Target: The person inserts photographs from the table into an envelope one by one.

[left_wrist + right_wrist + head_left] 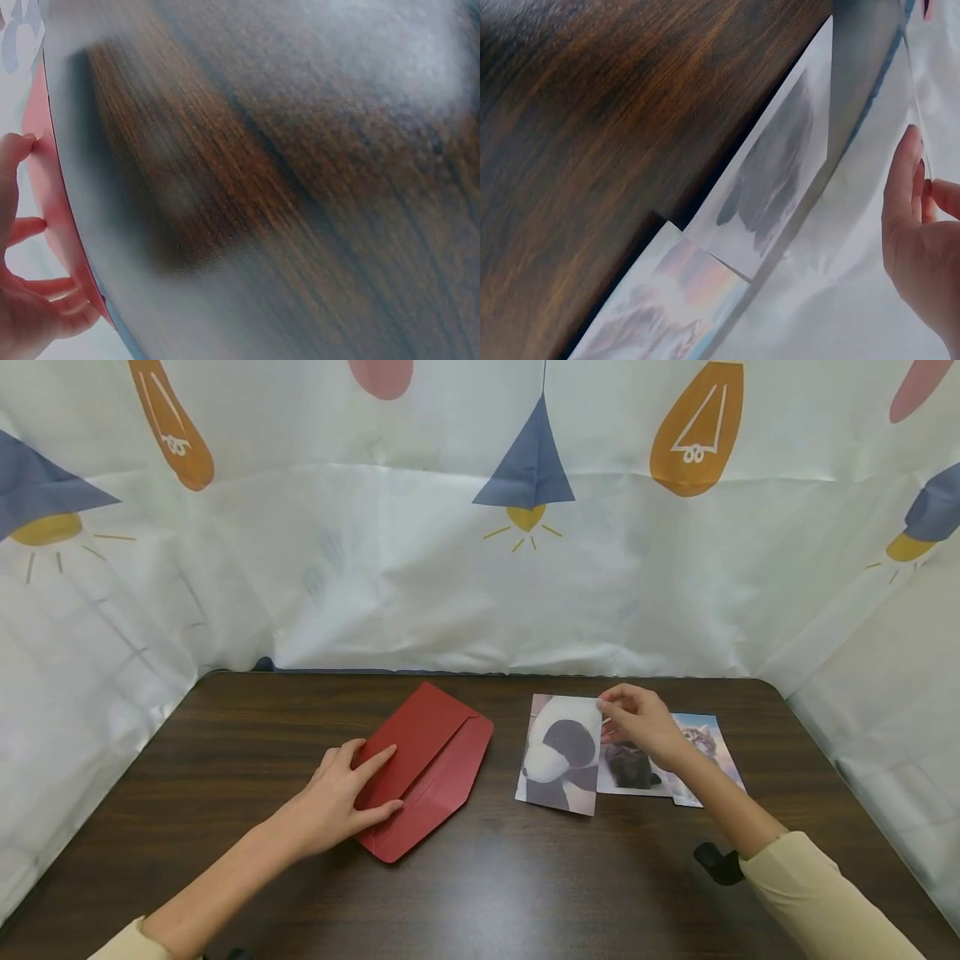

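Observation:
A red envelope (420,735) lies slanted on the left half of the table, its flap side (442,793) turned toward the right front. On it rests my left hand (337,793), fingers spread across the paper; the left wrist view shows this hand (30,285) at the envelope's edge (56,202). Between thumb and fingers, my right hand (641,722) pinches the upper right corner of a panda photo card (558,752). The right wrist view has the right hand (922,240) with the card seen nearly edge-on. Partly behind this hand lies a dark-animal photo card (633,768).
A kitten photo card (701,739) overlaps the dark-animal card at the right. The dark wooden table (480,893) ends at a white curtain (450,585) printed with lamps. A black object (718,863) sits by the right sleeve.

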`<state>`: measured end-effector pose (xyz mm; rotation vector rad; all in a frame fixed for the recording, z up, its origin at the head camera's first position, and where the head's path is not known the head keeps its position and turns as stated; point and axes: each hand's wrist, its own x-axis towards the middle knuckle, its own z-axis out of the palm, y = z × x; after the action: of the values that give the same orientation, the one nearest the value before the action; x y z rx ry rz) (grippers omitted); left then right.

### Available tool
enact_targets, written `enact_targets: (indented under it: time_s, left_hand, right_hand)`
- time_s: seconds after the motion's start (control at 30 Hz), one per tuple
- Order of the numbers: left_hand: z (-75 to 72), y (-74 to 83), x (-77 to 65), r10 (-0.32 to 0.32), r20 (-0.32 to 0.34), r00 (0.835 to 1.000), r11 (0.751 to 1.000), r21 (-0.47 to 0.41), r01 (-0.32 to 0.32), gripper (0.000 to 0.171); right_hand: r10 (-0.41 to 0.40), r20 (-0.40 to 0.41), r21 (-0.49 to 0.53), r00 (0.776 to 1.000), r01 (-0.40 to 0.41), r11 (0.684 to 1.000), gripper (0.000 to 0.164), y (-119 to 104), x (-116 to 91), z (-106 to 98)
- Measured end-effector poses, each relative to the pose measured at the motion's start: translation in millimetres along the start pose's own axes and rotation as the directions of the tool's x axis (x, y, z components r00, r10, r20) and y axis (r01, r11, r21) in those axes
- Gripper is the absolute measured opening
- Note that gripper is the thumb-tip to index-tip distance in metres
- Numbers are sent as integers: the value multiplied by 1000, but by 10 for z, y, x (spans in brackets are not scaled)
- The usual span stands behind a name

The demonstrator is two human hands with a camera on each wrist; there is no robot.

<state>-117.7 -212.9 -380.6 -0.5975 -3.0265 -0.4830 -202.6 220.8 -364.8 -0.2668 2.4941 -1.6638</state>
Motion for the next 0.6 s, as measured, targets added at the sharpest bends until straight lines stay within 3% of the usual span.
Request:
enact_targets:
  time_s: [0.3, 0.6]
  left_hand:
    - [-9, 20, 31, -2, -32, 999, 1000, 18, 2, 73]
    - [0, 86, 96, -15, -55, 998, 999, 28, 17, 73]
  right_hand:
    - [-58, -62, -195, 996, 45, 980, 21, -38, 15, -35]
    - [-58, -31, -155, 998, 53, 987, 21, -123, 0, -95]
